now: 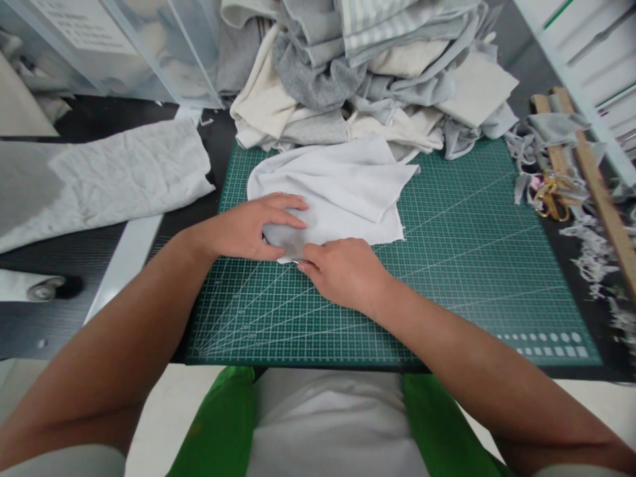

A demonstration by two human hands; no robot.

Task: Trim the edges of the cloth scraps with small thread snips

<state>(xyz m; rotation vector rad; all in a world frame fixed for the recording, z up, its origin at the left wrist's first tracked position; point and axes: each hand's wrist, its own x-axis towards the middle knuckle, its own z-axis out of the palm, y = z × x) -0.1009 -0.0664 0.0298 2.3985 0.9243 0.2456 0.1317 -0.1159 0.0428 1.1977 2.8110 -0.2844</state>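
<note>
A white folded cloth (348,179) lies on the green cutting mat (472,265), a grey patch showing near its lower left corner. My left hand (248,225) rests on the left part of this cloth with its fingers spread. Beside it, at the lower edge, my right hand (348,275) is closed in a pinch. A thin shiny sliver (295,262) shows by its fingertips, too small to name; what the fingers grip is mostly hidden.
Behind the mat rises a heap of grey and cream fabric pieces (318,79). A crumpled light fabric length (134,165) lies at left, below clear plastic bins (163,46). Gold-handled scissors (551,199), wooden strips (603,205) and fabric scraps (591,245) sit at right.
</note>
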